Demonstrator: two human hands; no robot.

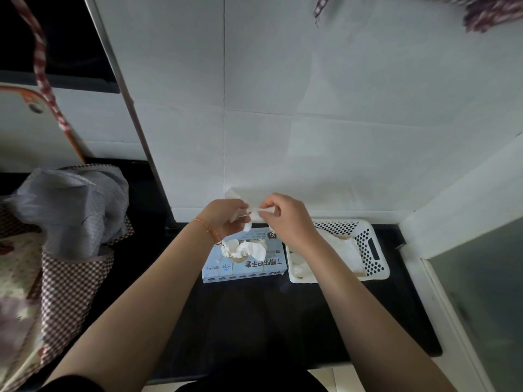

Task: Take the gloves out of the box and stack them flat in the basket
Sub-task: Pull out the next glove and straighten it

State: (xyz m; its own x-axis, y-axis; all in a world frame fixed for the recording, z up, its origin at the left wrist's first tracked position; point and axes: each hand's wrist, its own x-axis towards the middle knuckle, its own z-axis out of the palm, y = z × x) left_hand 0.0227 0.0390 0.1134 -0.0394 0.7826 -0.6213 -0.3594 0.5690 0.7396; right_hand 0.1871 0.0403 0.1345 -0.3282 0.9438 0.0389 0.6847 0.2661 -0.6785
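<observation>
A light blue glove box [254, 265] lies on the black counter, with crumpled white gloves [246, 248] bulging from its top opening. Right of it stands a white perforated basket [370, 244] holding several white gloves [339, 250] laid inside. Above the box, both hands hold one white glove [252, 212] between them. My left hand [223, 217] grips its lower left part with curled fingers. My right hand [285, 219] pinches its right end. Part of the glove is hidden by my fingers.
A white tiled wall [311, 123] rises right behind the box and basket. A checked fabric bag with grey cloth [70, 210] sits at the left. A white frame with a glass panel [467, 278] borders the counter [283, 321] on the right.
</observation>
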